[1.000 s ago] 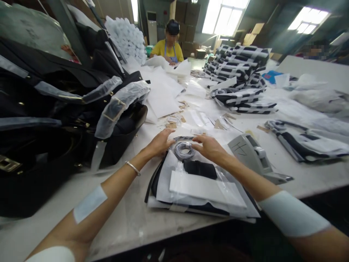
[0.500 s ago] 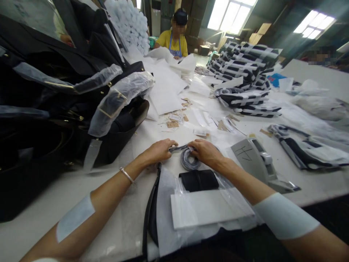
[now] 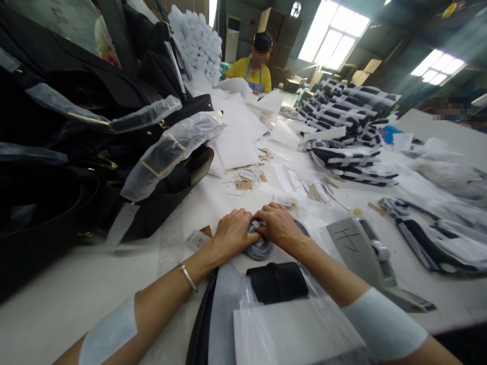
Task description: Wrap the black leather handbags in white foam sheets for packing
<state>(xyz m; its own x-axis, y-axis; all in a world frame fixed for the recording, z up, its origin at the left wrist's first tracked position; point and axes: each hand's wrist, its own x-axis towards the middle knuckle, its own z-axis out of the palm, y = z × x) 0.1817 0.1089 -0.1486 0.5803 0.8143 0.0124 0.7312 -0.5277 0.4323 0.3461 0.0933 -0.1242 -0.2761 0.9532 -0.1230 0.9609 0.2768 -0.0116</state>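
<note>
Both my hands meet over a grey, film-wrapped coiled strap (image 3: 260, 250) in the middle of the table. My left hand (image 3: 236, 230) has its fingers curled around the coil's left and upper side. From the other side my right hand (image 3: 280, 226) grips the coil's top, its fingertips touching my left hand. Just below the coil lies a black folded leather piece (image 3: 278, 282) with a band across it. Nearer to me are a white board (image 3: 297, 332) under clear plastic and a black bag edge with white sheeting. Brown and white tags (image 3: 200, 238) lie beside my left wrist.
Black bags with wrapped handles (image 3: 173, 152) crowd the left. A grey tape dispenser (image 3: 355, 253) stands at right, near a wrapped bag (image 3: 437, 238). Farther back are paper sheets (image 3: 238, 134), loose tags (image 3: 247, 177), stacked black-and-white bundles (image 3: 346, 111) and a seated person (image 3: 247, 71).
My left hand has moved right, bringing the strap's free end in against the coil, and both hands now touch. Tags beside my left wrist have come into view. The camera view has shifted.
</note>
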